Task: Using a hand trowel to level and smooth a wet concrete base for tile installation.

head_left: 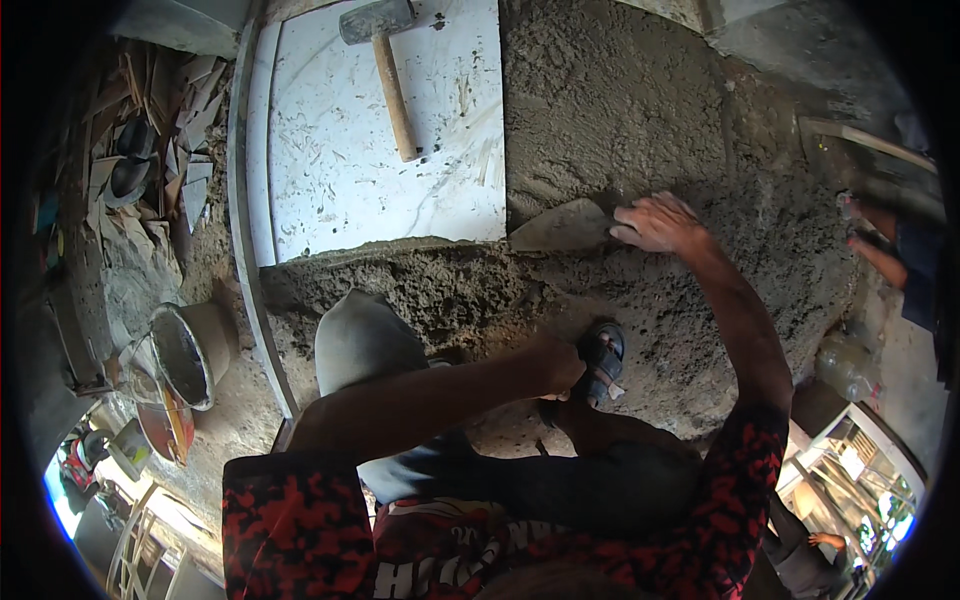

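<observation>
Wet grey mortar [620,100] is seen spread over the floor, beside a white slab [300,120] on which a mallet [392,85] with a dark head and wooden handle is laid. At the mortar's near edge, a trowel [562,228] is held by the right hand [655,222]. Its blade is placed just left of the fingers, tip pointed left, close to the slab's near right corner; the fingers are bent and closed at the blade's rear, where the handle is hidden. The left hand [560,368] is curled near a sandal [603,362]; whether anything is pinched by its fingers cannot be told. Along the slab's left side a long bar [240,190] is set, with a bucket [190,355] placed beyond it.
</observation>
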A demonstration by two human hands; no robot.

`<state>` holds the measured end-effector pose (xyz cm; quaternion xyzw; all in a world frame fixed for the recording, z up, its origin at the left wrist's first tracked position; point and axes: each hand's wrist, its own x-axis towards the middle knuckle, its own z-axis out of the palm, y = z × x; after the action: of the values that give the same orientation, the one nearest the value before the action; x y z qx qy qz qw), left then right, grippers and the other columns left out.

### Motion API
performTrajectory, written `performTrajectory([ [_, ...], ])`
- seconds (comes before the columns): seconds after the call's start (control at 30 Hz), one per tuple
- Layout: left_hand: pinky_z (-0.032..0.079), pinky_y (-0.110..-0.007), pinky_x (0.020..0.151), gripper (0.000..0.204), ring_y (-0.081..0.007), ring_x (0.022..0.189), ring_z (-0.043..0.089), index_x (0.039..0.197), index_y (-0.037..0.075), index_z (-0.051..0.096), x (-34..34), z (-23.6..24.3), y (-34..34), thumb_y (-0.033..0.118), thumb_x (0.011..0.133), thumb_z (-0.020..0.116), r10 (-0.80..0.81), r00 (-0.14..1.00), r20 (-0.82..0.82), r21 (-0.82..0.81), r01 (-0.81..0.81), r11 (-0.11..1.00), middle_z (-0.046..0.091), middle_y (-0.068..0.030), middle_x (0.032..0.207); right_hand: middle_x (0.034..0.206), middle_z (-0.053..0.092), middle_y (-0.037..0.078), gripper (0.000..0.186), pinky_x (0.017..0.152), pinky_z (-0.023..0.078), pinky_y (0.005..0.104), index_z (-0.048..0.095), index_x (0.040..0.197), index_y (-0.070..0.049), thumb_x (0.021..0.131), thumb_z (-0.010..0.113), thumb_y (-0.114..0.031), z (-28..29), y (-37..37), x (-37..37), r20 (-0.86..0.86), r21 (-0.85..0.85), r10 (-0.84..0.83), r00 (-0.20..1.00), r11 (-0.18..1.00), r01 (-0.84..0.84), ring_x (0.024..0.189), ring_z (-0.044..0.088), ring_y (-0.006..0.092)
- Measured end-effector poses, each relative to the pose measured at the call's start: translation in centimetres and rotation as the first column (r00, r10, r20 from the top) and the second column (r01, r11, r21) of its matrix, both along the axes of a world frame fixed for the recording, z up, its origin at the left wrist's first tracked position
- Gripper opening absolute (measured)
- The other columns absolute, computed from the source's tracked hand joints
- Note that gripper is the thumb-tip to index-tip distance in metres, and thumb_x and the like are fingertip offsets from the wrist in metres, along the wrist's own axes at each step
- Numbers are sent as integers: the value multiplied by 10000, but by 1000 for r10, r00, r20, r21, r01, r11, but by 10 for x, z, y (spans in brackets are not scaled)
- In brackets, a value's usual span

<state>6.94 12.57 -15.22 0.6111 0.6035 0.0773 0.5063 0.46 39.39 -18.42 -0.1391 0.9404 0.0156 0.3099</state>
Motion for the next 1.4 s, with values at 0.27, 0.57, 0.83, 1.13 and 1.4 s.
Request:
performTrajectory([
  [0.27,428,-494,858,475,-304,1036,606,1100,94,600,-9,6,-5,445,790,675,39,999,-1,-23,-39,999,610,-142,1058,816,650,137,417,777,530,526,629,1029,-130,944,437,-490,10,-2,-85,130,96,60,990,993,-73,818,659,316],
  [0.57,439,-481,837,474,-298,1068,589,1097,91,603,-15,12,-11,449,795,670,111,993,-31,21,-110,994,602,-135,1087,888,678,130,410,770,531,522,643,1089,-166,946,433,-488,1,19,-117,20,114,-12,1000,993,9,838,655,338],
  [0.83,429,-499,851,486,-305,1098,570,1113,81,591,-12,10,-8,443,799,670,103,994,-20,-16,-103,995,594,-140,1102,1043,671,142,448,856,519,500,615,1201,-161,950,436,-486,3,24,-130,-77,123,-232,970,963,241,984,631,349],
  [1.13,430,-504,852,485,-321,1090,573,1123,77,585,-14,15,-14,434,806,668,115,993,6,35,-115,993,590,-156,1096,828,661,165,440,820,477,510,604,1125,-101,965,414,-464,36,2,-41,114,64,-217,969,975,211,831,644,361],
  [1.4,450,-503,814,478,-321,988,624,1099,80,592,-15,16,-12,443,797,670,80,997,3,10,-80,997,603,-149,1044,752,632,166,416,772,491,526,633,1009,-94,935,458,-464,28,-18,-83,171,118,-100,980,990,81,775,630,373],
])
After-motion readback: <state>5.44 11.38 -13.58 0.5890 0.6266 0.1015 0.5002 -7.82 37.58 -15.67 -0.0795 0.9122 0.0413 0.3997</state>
